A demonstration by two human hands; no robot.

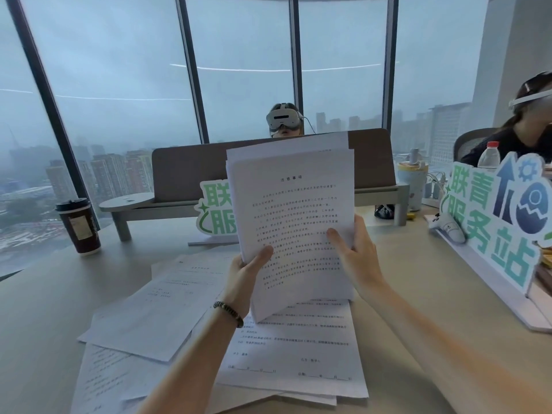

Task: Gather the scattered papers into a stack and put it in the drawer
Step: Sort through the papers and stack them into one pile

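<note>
I hold a thick stack of printed white papers [294,210] upright above the desk, its lower edge resting on the sheets below. My left hand [243,277] grips the stack's lower left edge, thumb on the front page. My right hand [357,258] grips the right edge, thumb across the text. More printed sheets lie scattered flat on the desk: one pile directly under the stack [298,351] and overlapping sheets to the left [155,309]. No drawer is in view.
A dark coffee cup [78,225] stands at the far left. A grey monitor riser with a panel [191,171] runs across the back, green signs [490,222] stand behind the stack and on the right. Two people wearing headsets sit beyond.
</note>
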